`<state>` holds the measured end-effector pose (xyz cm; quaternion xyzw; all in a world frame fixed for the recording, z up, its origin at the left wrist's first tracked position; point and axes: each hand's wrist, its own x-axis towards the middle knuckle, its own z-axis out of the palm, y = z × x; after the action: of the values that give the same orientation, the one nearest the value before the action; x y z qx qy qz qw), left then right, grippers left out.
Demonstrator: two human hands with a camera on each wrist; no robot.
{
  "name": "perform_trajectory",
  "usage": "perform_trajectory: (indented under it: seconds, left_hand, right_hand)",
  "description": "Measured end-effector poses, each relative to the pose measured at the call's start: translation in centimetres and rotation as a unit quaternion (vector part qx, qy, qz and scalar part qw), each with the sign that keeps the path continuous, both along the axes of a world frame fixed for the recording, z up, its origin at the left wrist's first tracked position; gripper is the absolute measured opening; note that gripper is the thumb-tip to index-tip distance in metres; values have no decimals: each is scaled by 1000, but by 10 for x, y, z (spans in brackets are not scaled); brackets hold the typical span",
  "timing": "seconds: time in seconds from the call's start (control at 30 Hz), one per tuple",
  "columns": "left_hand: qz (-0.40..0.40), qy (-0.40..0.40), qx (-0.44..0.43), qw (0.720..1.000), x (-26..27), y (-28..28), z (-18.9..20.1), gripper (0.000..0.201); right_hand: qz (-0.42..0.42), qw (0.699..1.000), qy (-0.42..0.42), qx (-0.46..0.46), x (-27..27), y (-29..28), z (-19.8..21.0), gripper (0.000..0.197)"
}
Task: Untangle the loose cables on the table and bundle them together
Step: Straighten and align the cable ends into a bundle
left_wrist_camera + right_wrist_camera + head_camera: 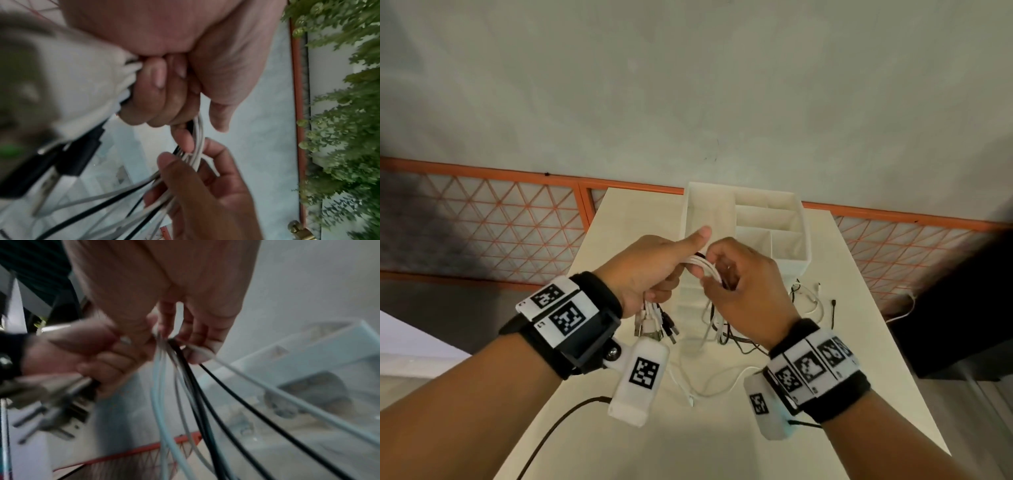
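Cables (702,265) sit gathered in the left hand (647,270), right hand (739,284) pinching them beside it (plugs (654,325) dangling); comb slowly downward, keeping the grip firm.

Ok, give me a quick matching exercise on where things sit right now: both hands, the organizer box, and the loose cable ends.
Things:
1. left hand
2. right hand
3. white organizer box
4. loose cable ends

States:
A. lying on the table right of the hands
B. grips the bundle, USB plugs hanging below
C. standing empty behind the hands
D. pinches the cable strands

Pairs: 1-B, 2-D, 3-C, 4-A
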<state>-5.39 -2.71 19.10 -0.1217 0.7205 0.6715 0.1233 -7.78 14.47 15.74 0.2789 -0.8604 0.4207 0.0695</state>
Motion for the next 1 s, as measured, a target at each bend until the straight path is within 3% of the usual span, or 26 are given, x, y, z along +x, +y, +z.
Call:
perform_trajectory:
  seconds: [0.03,0.13,0.2,0.27,0.37,0.47,0.57,0.63,0.73,0.8,0.83,0.87,0.93,1.0]
  left_hand:
    - [5,5,8,1000,1,0,0,50]
    - [10,10,-10,1000,6,-8,-1,41]
    - [3,16,-41,999,9,-10,-2,40]
    - [20,31,-45,998,10,-12,-1,41]
    - [81,62,40,994,6,-18,9,39]
    - [112,97,132,980,0,-28,21,36]
    - [119,108,128,979,-1,-29,16,37]
    - [114,100,89,984,-1,-27,3,37]
    - [125,71,2,990,-3,-26,-19,40]
    - [165,56,9,985,-3,-24,-31,40]
    - [187,55,36,980,-3,-22,-34,39]
    - [206,58,71,974,-3,-21,-34,37]
    - [222,74,142,962,-6,-19,-28,35]
    - [225,95,181,953,-8,-20,-20,35]
  right_hand:
    - [-19,999,-26,2,-4,-1,-6,9]
    - [-100,992,-69,16,-16,9,-15,14]
    - [-174,984,-27,6,-22,16,-5,10]
    - [-246,968,18,-49,-23,19,9,20]
    - [-284,955,53,-69,-21,28,-2,26]
    - [-293,954,-52,35,-25,55,-64,12]
    - [-298,928,-191,113,-24,84,-110,14]
    - [-330,921,-192,79,-31,95,-107,15]
    - [-415,893,-143,-100,-41,102,-71,26]
    - [-427,889,-97,-135,-40,103,-50,43]
    - [-415,896,-88,-130,-37,101,-47,39]
    - [-394,908,-92,-109,-31,99,-52,29]
    - [-342,932,-114,29,-21,101,-88,20]
    - [-264,921,-198,206,-9,107,-129,40]
